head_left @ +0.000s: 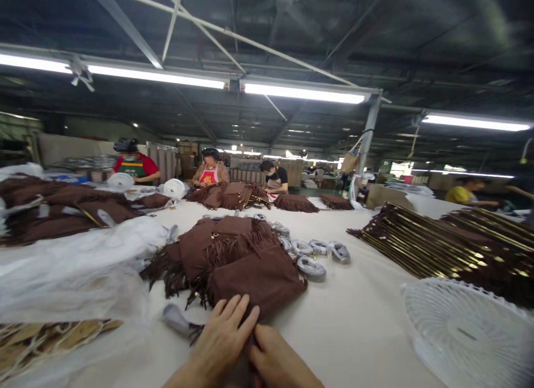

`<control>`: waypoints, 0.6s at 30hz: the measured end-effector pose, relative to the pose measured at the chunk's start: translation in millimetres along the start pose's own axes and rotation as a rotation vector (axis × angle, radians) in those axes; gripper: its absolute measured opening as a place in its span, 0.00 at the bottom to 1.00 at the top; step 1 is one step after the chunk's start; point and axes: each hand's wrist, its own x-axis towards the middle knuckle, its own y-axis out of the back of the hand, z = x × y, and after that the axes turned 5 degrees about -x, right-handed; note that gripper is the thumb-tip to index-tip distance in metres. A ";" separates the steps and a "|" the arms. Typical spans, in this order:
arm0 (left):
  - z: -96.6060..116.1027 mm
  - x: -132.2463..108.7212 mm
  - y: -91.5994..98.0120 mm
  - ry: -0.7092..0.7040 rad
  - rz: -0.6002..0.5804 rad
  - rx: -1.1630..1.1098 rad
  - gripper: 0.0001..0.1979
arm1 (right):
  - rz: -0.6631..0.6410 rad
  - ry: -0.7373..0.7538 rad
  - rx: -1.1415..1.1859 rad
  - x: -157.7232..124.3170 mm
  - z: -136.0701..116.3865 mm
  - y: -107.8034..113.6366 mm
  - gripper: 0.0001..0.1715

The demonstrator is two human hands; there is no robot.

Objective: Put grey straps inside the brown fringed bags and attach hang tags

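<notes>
At the table's near edge, my left hand (223, 335) lies with its fingers stretched out over a dark brown fringed piece (245, 371), probably a bag. Most of that piece is hidden under my hands. My right hand (279, 354) is closed at its edge, thumb beside my left hand's fingers. Just beyond my fingertips is a pile of brown fringed bags (258, 279), the nearest one lying flat. Beside the pile lie several coiled straps in grey wrapping (312, 268). A grey wrapped piece (177, 319) sits left of my left hand.
White plastic wrapping (95, 254) and more brown bags (62, 207) cover the left side. At right stand stacked brown pieces with gold-coloured edges (421, 238) and a white plastic basket (467, 327). Several people work across the white table (346, 316), beside white rolls (175, 189).
</notes>
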 end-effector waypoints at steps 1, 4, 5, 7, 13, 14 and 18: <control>0.2 2.4 -5.6 -0.001 -0.003 0.034 0.27 | 0.048 -0.002 -0.198 -4.1 -1.9 -2.5 0.12; 0.6 7.0 -13.1 -0.012 0.017 0.067 0.10 | 0.064 -0.074 -0.591 -16.0 -9.7 -5.6 0.14; 0.2 6.7 -12.7 -0.019 0.029 0.071 0.08 | 0.048 -0.092 -0.639 -18.7 -12.2 -3.8 0.14; -2.8 3.1 -9.0 -0.034 0.066 0.075 0.07 | 0.032 -0.078 -0.664 -20.7 -14.6 6.5 0.13; -45.9 -29.1 0.9 -0.005 0.207 -0.001 0.17 | 0.099 -0.212 -0.680 -23.6 25.1 86.3 0.14; -54.8 -36.6 1.3 0.003 0.204 -0.022 0.19 | 0.102 -0.239 -0.688 -29.2 39.0 99.1 0.15; -64.9 -65.7 11.1 0.002 -0.021 -0.144 0.27 | 0.279 -0.111 -0.636 -52.0 104.3 118.8 0.16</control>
